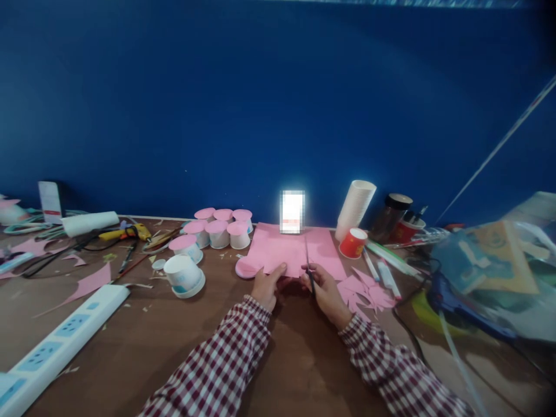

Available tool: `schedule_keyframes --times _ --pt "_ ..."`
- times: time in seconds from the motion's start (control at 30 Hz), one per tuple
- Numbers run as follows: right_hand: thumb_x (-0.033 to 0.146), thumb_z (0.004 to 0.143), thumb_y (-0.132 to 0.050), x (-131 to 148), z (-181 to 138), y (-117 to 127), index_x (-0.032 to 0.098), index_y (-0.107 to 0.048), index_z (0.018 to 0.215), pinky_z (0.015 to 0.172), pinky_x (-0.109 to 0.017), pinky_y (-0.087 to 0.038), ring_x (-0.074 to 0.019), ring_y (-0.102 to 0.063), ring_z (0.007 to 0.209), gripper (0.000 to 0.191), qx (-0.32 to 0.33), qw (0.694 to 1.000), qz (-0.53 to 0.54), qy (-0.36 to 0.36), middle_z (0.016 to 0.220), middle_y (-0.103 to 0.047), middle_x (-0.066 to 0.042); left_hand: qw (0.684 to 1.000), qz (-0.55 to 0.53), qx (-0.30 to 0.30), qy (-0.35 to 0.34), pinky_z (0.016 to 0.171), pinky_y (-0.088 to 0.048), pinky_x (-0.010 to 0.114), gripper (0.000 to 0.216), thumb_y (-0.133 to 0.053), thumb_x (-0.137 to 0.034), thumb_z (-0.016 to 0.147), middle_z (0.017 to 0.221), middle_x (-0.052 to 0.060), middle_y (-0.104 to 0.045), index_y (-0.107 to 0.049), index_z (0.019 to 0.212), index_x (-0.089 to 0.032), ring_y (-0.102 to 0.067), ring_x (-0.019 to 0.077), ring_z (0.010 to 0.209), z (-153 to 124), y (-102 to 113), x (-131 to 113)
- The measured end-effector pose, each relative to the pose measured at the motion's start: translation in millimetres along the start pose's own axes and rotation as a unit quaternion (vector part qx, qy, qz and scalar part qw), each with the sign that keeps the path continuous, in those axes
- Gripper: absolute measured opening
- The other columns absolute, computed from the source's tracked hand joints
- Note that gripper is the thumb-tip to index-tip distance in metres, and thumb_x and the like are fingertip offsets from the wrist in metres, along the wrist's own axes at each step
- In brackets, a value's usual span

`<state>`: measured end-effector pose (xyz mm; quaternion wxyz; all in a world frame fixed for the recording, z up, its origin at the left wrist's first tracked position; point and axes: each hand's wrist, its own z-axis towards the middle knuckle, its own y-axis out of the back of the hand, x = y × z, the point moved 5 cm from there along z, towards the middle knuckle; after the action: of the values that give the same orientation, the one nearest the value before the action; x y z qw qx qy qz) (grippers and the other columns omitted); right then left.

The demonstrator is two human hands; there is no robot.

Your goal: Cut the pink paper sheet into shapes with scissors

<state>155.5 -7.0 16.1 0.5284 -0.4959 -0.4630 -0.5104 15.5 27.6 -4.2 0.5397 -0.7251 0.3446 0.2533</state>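
Observation:
A pink paper sheet (278, 249) lies across the middle of the table, and my left hand (266, 286) grips its near edge with the thumb on top. My right hand (328, 292) is closed around the dark handles of scissors (310, 278), whose blades point away from me over the sheet's right part. Rounded pink paper pieces (245, 267) lie by the sheet's left edge. Pointed pink scraps (367, 289) are heaped to the right of my right hand.
White paper cups with pink tops (217, 229) stand in rows at left, near a plain white cup (182, 272). A power strip (69, 341) and yellow glue gun (130, 231) lie left. Stacked cups (356, 205), a red cup (353, 242) and a blue tool (464, 307) are right.

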Motion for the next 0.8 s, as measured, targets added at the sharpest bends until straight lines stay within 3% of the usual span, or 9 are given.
schedule_keyframes --times 0.23,0.8 --pt "0.037 0.076 -0.065 1.0 -6.5 -7.0 0.019 -0.06 0.103 0.061 -0.026 -0.046 -0.015 -0.057 0.067 0.033 0.071 0.997 -0.038 0.018 0.077 -0.062 -0.001 0.999 -0.012 -0.035 -0.006 0.053 -0.056 0.023 0.033 -0.08 -0.015 0.055 0.072 0.003 -0.065 -0.057 0.078 -0.012 -0.062 0.0121 0.06 -3.8 -1.2 -3.2" --pt "0.038 0.079 -0.063 -3.9 -5.3 -5.3 0.018 -0.062 0.1 0.057 -0.024 -0.044 -0.0129 -0.051 0.06 0.028 0.084 0.996 -0.042 0.003 0.07 -0.057 0.0 1.0 0.0 -0.019 -0.006 0.056 -0.056 0.028 0.033 -0.08 -0.022 0.054 0.067 0.004 -0.067 -0.059 0.077 -0.011 -0.064 0.0153 0.057 -3.3 -2.4 -0.2"
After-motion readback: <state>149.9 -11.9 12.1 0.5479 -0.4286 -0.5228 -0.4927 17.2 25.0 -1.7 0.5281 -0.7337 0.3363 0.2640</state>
